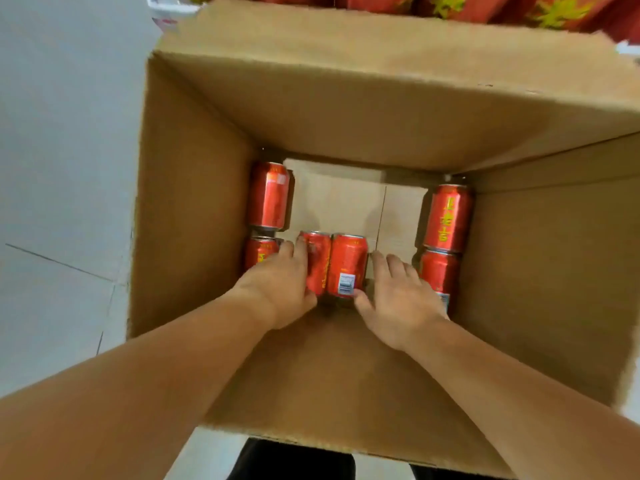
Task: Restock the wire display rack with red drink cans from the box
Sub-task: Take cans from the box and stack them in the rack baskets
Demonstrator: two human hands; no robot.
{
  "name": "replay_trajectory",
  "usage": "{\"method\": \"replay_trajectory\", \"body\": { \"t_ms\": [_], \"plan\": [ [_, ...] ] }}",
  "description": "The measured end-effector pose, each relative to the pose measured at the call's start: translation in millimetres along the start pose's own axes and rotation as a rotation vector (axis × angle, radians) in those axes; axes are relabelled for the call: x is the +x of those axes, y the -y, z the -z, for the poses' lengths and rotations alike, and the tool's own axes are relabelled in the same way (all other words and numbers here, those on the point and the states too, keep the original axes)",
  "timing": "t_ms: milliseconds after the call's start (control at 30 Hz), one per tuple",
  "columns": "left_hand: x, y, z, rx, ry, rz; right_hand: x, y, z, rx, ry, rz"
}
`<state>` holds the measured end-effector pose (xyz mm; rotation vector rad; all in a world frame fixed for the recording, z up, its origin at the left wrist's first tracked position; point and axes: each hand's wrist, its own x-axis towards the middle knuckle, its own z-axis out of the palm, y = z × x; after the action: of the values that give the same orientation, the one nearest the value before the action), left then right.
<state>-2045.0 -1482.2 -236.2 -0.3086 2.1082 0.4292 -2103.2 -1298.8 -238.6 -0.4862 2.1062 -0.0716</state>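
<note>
The head view looks straight down into an open cardboard box (194,202) standing on a pale tiled floor (62,168). Six red drink cans lie on their sides on the bottom of the box. Two lie end to end along the left wall, the far left can (269,195) and the near left can (261,252), which is partly hidden by the left hand. Two more lie end to end along the right wall, the far right can (448,218) with yellow lettering facing up, and the near right can (438,271) behind the right hand. In the middle, near the front wall, the middle left can (318,261) and the middle right can (348,265) lie side by side and touching, the right one showing a white label.

Both bare forearms reach down into the box. The left hand (277,289) lies against the outer side of the middle left can, fingers fairly straight along it and thumb at its near end. The right hand (398,296) lies just beside the middle right can, fingers stretched out over the box floor and thumb touching the can's near end. The two hands bracket the pair between them.

Beyond the far flap, at the top edge, red packaging with yellow print (450,6) shows, too blurred to read. Dark trousers (294,459) show below the box
</note>
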Motion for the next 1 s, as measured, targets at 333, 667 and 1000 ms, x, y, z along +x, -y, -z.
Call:
{"method": "replay_trajectory", "body": {
  "t_ms": [333, 667, 1000],
  "plan": [
    [38, 3, -31, -0.381, 0.098, 0.229, 58, 14, -35, 0.488, 0.072, -0.223],
    [58, -5, -44, -0.52, -0.041, 0.313, 73, -6, -27, 0.594, 0.022, -0.283],
    [-9, -13, 21, -0.795, -0.169, 0.268, 1, -14, 57, 0.702, -0.092, -0.191]
  ]
}}
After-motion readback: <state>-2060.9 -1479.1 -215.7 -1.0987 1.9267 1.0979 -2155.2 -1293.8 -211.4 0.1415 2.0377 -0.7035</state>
